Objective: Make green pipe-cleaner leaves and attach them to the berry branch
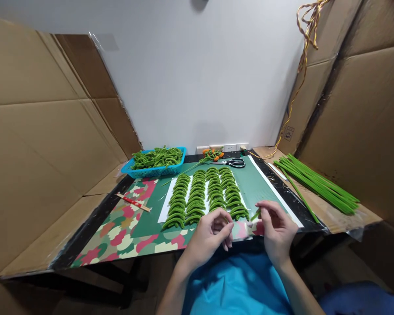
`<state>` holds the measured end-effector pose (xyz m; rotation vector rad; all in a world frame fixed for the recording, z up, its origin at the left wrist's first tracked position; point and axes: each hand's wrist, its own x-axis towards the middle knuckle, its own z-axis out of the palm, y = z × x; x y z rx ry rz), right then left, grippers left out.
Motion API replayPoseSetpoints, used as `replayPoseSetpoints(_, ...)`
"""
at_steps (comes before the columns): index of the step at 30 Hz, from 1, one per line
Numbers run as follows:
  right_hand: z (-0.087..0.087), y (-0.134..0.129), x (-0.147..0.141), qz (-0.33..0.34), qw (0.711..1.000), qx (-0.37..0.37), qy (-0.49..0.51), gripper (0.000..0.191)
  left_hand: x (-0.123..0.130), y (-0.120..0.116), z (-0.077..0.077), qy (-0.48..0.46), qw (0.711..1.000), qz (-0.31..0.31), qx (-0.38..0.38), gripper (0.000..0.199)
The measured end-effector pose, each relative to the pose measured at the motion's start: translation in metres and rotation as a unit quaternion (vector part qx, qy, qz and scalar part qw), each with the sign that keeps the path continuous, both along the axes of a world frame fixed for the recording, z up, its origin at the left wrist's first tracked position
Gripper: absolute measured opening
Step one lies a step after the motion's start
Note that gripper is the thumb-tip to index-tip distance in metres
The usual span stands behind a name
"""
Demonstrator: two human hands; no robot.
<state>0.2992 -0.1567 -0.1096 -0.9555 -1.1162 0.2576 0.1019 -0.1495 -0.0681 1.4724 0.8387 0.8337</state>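
Note:
Curved fuzzy green pieces (197, 197) lie in several columns on white paper (166, 206) over a green mat (147, 223). My left hand (216, 232) is over the near edge of the table, its fingers curled and the thumb close to the index finger; what it holds, if anything, is too small to name. To its right, my right hand (277, 229) pinches a short green fuzzy piece (256, 214) between thumb and fingers, near the last column. The two hands are apart.
A blue basket (184, 159) of green pieces stands back left. Scissors (234, 162) and orange flowers (216, 155) lie at the back. Long green stems (318, 183) are on the right, a red-wrapped stick packet (133, 202) on the left. Cardboard walls (36, 131) flank the table.

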Motion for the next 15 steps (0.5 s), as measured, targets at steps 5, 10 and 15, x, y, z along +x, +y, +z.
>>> replayPoseSetpoints(5, 0.003, 0.001, -0.003, 0.072, 0.996, -0.048, 0.025, 0.016, -0.001, 0.002, 0.003, 0.043, 0.999, -0.016, -0.002, 0.035)
replayPoseSetpoints(10, -0.007, 0.001, -0.008, -0.003, 1.0, 0.016, -0.003, 0.024, 0.0, 0.003, 0.004, 0.069, 0.997, -0.023, -0.001, 0.036)
replayPoseSetpoints(15, -0.011, 0.001, -0.007, 0.012, 0.997, 0.034, -0.064, 0.04, -0.001, 0.006, 0.001, 0.059, 0.998, -0.026, -0.026, 0.037)
